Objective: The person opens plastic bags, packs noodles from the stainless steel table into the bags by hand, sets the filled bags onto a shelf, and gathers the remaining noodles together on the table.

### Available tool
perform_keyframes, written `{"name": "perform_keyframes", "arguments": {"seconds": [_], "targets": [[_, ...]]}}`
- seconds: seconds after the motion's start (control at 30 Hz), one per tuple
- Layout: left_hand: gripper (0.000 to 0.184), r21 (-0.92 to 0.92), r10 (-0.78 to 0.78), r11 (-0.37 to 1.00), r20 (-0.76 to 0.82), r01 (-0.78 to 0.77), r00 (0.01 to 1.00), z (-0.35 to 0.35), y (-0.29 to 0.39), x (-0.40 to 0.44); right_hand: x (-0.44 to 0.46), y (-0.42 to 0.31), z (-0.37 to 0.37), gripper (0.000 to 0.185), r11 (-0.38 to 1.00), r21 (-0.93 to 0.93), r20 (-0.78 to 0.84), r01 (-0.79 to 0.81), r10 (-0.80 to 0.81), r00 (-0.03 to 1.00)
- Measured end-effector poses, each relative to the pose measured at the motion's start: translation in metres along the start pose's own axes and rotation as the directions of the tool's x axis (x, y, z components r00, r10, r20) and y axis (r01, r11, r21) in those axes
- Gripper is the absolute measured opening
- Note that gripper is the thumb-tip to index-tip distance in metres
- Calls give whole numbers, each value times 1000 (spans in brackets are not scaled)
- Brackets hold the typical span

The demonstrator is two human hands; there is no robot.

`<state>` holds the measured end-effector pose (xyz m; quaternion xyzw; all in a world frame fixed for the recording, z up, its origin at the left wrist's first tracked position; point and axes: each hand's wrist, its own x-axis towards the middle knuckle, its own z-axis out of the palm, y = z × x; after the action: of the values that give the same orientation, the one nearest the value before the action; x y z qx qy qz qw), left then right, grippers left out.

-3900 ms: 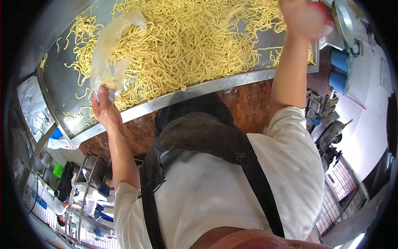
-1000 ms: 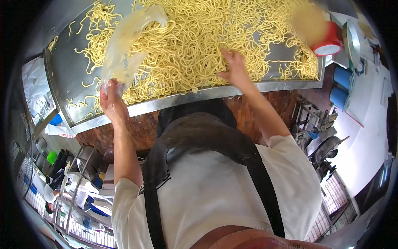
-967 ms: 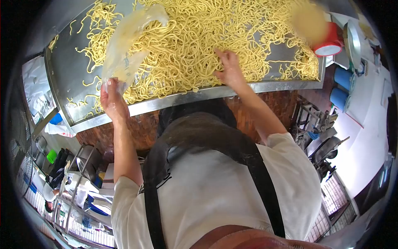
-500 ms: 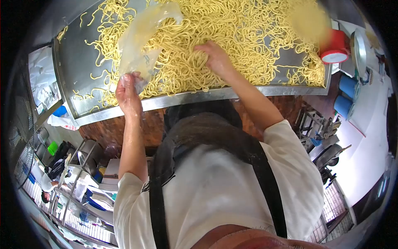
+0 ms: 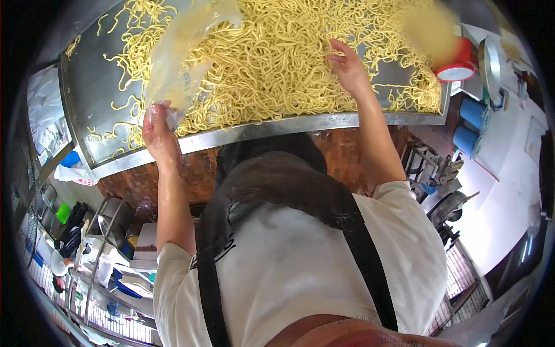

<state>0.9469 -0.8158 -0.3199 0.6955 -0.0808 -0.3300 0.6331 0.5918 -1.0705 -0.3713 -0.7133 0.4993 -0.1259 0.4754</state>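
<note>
Yellow noodles (image 5: 272, 63) lie in a broad loose heap across a metal tray table (image 5: 92, 110). My left hand (image 5: 160, 132) pinches the lower end of a clear plastic bag (image 5: 173, 63) near the table's front edge. The bag stretches up and away over the noodles, and printing shows on its side. Over the right part of the heap is my right hand (image 5: 350, 68), its fingers apart and nothing held in them. Whether its fingertips touch the noodles I cannot tell.
A red container (image 5: 457, 61) stands beyond the table's right end, with blue cylindrical containers (image 5: 471, 127) below it. A pale blur (image 5: 430, 32) covers the upper right. Shelving with kitchen items (image 5: 110, 243) is at lower left, where another person (image 5: 59, 266) is partly visible.
My right hand has moved right from the middle of the noodles, and its fingers have spread. My left hand still holds the bag, shifted slightly left in view along with the whole scene.
</note>
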Motion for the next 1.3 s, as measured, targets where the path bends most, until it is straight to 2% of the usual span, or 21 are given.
{"name": "perform_keyframes", "arguments": {"seconds": [0.1, 0.2, 0.23, 0.33, 0.43, 0.53, 0.63, 0.73, 0.77, 0.87, 0.97, 1.07, 1.1, 1.2, 1.23, 1.3], "targets": [[28, -14, 11, 1000, 21, -11, 1000, -6, -5, 1, -15, -1, 0, 45, 950, -302, -137, 84, -130, 982], [28, -8, 3, 1000, 21, -3, 1000, -2, -3, 0, -21, -28, 21, 34, 963, -249, -150, 106, -146, 978], [28, -3, -5, 1000, 19, 5, 1000, 0, -3, -1, -15, -32, 28, 31, 922, -316, -156, 222, -282, 947], [28, -25, 15, 1000, 39, -14, 999, 2, -5, -1, 15, -46, 49, 25, 796, -426, -148, 430, -530, 835], [28, -24, -4, 1000, 28, 5, 1000, 8, 3, -6, 43, -37, 66, 20, 696, -549, -65, 462, -587, 807], [29, 32, 19, 999, 32, -20, 999, 3, 4, -8, 48, -39, 60, 12, 761, -493, -46, 421, -505, 862], [29, 24, 19, 999, 47, -20, 999, -3, -4, -7, 31, -53, 43, 12, 885, -336, -47, 322, -357, 933], [30, 14, -22, 1000, 13, 22, 1000, 1, -2, -10, 10, -73, 10, 16, 937, -236, 296, 259, -184, 937], [30, 11, -25, 1000, 11, 25, 1000, 2, -2, -10, 7, -73, 8, 18, 928, -232, 320, 292, -210, 924], [30, 14, -19, 1000, 14, 19, 1000, 3, -2, -9, -7, -79, 6, 18, 972, -167, 360, 164, -95, 928], [30, 14, 11, 1000, 24, -11, 1000, 1, -3, -7, -2, -73, 8, 18, 952, -188, 327, 240, -169, 930], [30, 9, 2, 1000, 17, -2, 1000, 5, -1, -6, 13, -57, 20, 19, 955, -255, 78, 154, -139, 987], [30, 26, -8, 1000, 6, 8, 1000, 9, 3, -9, 16, -52, 25, 20, 945, -259, 9, 199, -203, 979], [31, 61, 3, 998, 7, -4, 1000, 6, 4, -9, 18, -67, 17, 21, 993, -101, 26, 64, -62, 998], [32, 69, 11, 998, 20, -12, 1000, 5, 3, -9, 21, -71, 3, 23, 992, -109, 37, 55, -52, 998], [31, 57, 10, 998, 19, -11, 1000, 2, 0, -4, 28, -75, -32, 24, 981, 163, -64, 109, -100, 993]]}}
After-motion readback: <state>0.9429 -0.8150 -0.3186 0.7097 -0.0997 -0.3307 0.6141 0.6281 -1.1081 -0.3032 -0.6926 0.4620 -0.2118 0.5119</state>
